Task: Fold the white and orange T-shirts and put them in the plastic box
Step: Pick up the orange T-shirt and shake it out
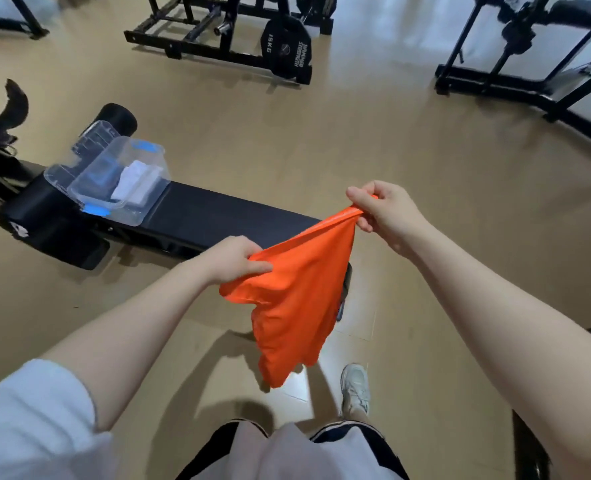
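The orange T-shirt (pixel 297 299) hangs in the air in front of me, bunched and dangling toward the floor. My left hand (pixel 233 258) grips its near upper edge. My right hand (pixel 382 213) pinches another part of the edge, higher and farther out. The clear plastic box (pixel 121 180) with blue latches stands open on the far left end of a black padded bench (pixel 218 213). A folded white T-shirt (pixel 134 183) lies inside the box. The box's clear lid (pixel 89 140) lies just behind it.
Black gym frames and a 15 kg weight plate (pixel 287 46) stand at the back, another black rack (pixel 516 64) at the right. The floor is tan. My white shoe (pixel 356 389) is on the floor below the shirt.
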A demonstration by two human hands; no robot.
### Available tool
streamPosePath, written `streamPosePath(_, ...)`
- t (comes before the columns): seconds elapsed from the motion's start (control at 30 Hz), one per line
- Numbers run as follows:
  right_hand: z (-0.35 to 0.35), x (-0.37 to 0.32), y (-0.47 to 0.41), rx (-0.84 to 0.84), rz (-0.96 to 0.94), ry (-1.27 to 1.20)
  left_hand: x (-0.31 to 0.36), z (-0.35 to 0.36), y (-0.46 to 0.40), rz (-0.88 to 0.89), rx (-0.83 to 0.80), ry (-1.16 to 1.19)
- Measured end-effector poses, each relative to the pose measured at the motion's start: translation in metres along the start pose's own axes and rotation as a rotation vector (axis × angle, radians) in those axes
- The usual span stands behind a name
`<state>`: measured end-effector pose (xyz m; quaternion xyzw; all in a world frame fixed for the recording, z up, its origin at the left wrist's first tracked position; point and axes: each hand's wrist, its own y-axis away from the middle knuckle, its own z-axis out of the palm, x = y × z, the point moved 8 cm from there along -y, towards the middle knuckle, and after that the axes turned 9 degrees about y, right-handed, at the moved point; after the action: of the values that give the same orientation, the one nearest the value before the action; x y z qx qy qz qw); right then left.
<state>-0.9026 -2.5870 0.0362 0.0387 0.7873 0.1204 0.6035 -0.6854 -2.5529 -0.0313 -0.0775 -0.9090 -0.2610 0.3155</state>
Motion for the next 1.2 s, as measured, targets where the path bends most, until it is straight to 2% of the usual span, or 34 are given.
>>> streamPosePath(0.07, -0.036, 0.008, -0.025, 0.020, 0.008, -0.061, -0.012, 0.010, -0.015, -0.120, 0.002, -0.074)
streamPosePath(0.13, -0.071, 0.016, -0.047, 0.011, 0.024, -0.016, -0.012, 0.014, -0.028, -0.212, 0.026, -0.131)
streamPosePath(0.2, -0.098, 0.027, -0.067, -0.021, 0.029, 0.175, 0.003, 0.010, -0.042, -0.263, 0.114, -0.189)
streamPosePath(0.3, -0.122, 0.033, -0.094, -0.061, -0.046, 0.613, 0.040, -0.001, -0.062, -0.271, 0.317, -0.248)
streamPosePath(0.37, -0.132, 0.038, -0.109, -0.072, -0.090, 0.900, 0.060, 0.000, -0.072, -0.313, 0.323, -0.405)
streamPosePath(0.47, -0.145, 0.036, -0.116, -0.029, -0.125, 1.063, 0.074, -0.001, -0.078, -0.462, 0.279, -0.609)
streamPosePath(0.5, -0.149, 0.036, -0.117, 0.008, -0.126, 1.121, 0.077, -0.005, -0.078, -0.504, 0.314, -0.583)
streamPosePath(0.53, -0.152, 0.035, -0.116, 0.048, -0.127, 1.178, 0.079, -0.008, -0.079, -0.538, 0.377, -0.453)
streamPosePath(0.57, -0.154, 0.035, -0.115, 0.070, -0.115, 1.199, 0.079, -0.007, -0.081, -0.544, 0.452, -0.182)
streamPosePath(0.6, -0.154, 0.036, -0.114, 0.069, -0.090, 1.135, 0.081, 0.001, -0.085, -0.509, 0.497, 0.201)
streamPosePath(0.63, -0.151, 0.040, -0.112, 0.037, -0.047, 0.945, 0.088, 0.012, -0.091, -0.443, 0.506, 0.605)
streamPosePath(0.67, -0.145, 0.043, -0.107, -0.022, 0.013, 0.679, 0.100, 0.021, -0.097, -0.380, 0.509, 0.912)
streamPosePath(0.7, -0.137, 0.045, -0.101, -0.072, 0.071, 0.430, 0.114, 0.027, -0.103, -0.328, 0.505, 1.110)
streamPosePath(0.77, -0.119, 0.047, -0.090, -0.151, 0.122, 0.148, 0.142, 0.034, -0.110, -0.247, 0.526, 1.278)
streamPosePath(0.87, -0.094, 0.040, -0.075, -0.231, 0.128, -0.035, 0.169, 0.039, -0.114, -0.158, 0.595, 1.330)
streamPosePath(0.93, -0.090, 0.036, -0.072, -0.226, 0.139, -0.142, 0.181, 0.040, -0.112, -0.092, 0.577, 1.401)
streamPosePath(1.0, -0.090, 0.033, -0.072, -0.216, 0.150, -0.228, 0.192, 0.037, -0.107, 0.011, 0.529, 1.357)
streamPosePath(1.1, -0.088, 0.028, -0.070, -0.247, 0.145, -0.284, 0.205, 0.029, -0.099, 0.115, 0.507, 1.088)
streamPosePath(1.2, -0.089, 0.021, -0.065, -0.286, 0.097, -0.144, 0.203, 0.013, -0.092, 0.131, 0.662, 0.672)
